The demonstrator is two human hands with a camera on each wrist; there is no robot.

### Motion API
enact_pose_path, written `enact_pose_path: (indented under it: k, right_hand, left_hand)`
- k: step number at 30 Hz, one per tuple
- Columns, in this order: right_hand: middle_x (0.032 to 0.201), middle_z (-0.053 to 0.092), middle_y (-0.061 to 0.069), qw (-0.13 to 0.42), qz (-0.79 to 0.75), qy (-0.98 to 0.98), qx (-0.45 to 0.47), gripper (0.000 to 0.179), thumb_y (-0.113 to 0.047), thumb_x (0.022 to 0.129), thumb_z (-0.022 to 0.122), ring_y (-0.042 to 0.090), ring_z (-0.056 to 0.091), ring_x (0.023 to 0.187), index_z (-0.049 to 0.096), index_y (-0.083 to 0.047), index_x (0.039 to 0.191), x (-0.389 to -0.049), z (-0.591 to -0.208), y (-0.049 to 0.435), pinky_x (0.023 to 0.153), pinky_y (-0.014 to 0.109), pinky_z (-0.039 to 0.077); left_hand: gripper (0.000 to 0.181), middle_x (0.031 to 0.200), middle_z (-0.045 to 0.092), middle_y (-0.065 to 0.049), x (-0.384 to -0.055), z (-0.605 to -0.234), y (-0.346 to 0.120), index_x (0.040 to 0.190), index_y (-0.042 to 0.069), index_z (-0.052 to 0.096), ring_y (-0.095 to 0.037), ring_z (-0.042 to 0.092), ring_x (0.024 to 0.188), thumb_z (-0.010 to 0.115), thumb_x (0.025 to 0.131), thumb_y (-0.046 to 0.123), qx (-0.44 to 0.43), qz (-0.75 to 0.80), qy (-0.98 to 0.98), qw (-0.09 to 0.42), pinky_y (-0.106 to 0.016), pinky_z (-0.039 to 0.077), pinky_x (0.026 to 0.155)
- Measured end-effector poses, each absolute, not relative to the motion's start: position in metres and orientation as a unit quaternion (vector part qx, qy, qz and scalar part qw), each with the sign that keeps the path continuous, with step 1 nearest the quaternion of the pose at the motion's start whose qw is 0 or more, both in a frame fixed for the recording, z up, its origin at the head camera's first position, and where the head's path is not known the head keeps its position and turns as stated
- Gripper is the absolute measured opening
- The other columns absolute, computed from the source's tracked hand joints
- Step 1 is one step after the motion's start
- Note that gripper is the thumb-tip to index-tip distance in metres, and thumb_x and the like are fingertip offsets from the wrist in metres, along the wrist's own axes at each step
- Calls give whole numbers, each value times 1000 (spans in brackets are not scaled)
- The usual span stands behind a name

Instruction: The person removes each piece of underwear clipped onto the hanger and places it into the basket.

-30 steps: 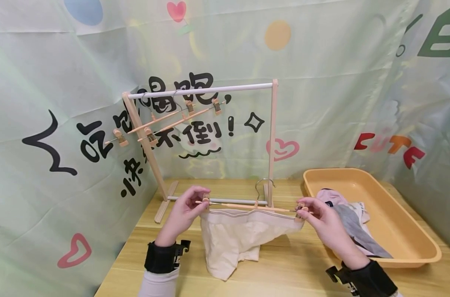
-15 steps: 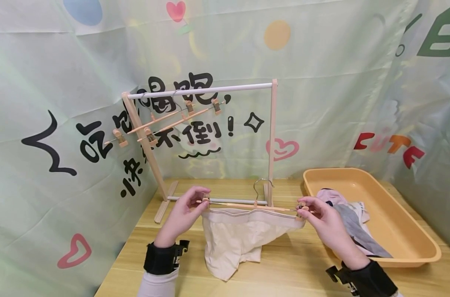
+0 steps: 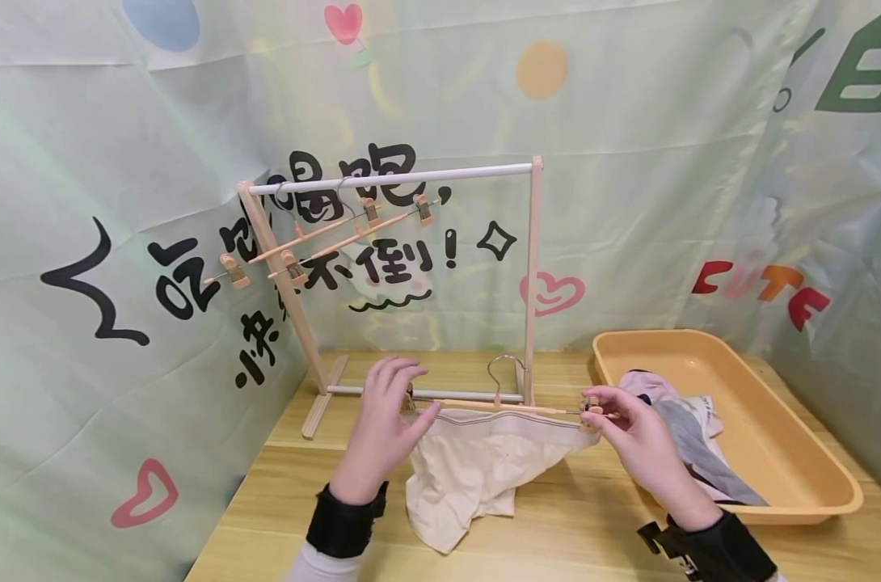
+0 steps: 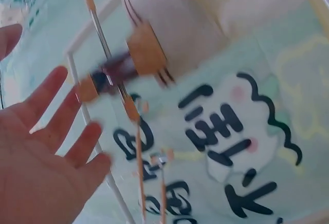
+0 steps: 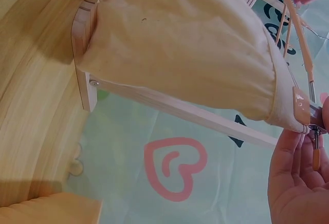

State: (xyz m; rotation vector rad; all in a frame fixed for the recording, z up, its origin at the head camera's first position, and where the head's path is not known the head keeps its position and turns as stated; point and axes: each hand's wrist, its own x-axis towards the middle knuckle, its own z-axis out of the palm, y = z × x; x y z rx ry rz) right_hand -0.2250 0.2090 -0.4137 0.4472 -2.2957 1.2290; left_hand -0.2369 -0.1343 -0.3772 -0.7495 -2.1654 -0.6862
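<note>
A pair of cream underpants [image 3: 477, 477] hangs by its waistband from a wooden clip hanger [image 3: 470, 404] with a metal hook. My right hand [image 3: 633, 432] pinches the hanger's right clip [image 5: 302, 106], which bites the waistband's right corner. At the other end, my left hand [image 3: 389, 428] has its fingers spread beside the left clip [image 4: 146, 49]. In the left wrist view that clip, blurred, is on the waistband, and the fingers are loose around its handle end, not gripping it.
Behind the hanger stands a small wooden rack [image 3: 533, 283] with a white top rail [image 3: 440, 174]. Two clip hangers [image 3: 360, 234] hang at its left. A yellow tray [image 3: 768, 420] at the right holds crumpled clothes [image 3: 695, 436]. Printed cloth surrounds the wooden table [image 3: 557, 525].
My left hand has let go of the left clip and spread its fingers. The hanger and underpants have shifted slightly to the right. My right hand still pinches its clip.
</note>
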Motion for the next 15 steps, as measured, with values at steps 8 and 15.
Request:
enact_pose_path:
  k: [8, 15]
  right_hand:
    - [92, 65, 7, 260, 454, -834, 175, 25, -5, 84, 69, 5, 58, 80, 64, -4, 108, -223, -414, 205, 64, 12, 49]
    - [90, 66, 7, 275, 449, -830, 182, 25, -2, 80, 72, 5, 59, 79, 65, -4, 104, -224, -419, 201, 65, 11, 50]
  left_hand:
    - [55, 132, 53, -15, -227, -384, -106, 125, 5, 55, -31, 30, 133, 71, 82, 35, -325, -241, -842, 357, -54, 31, 109]
    - [58, 132, 55, -8, -227, -392, -96, 133, 8, 49, -20, 41, 127, 66, 86, 38, -332, -285, -850, 291, -46, 38, 107]
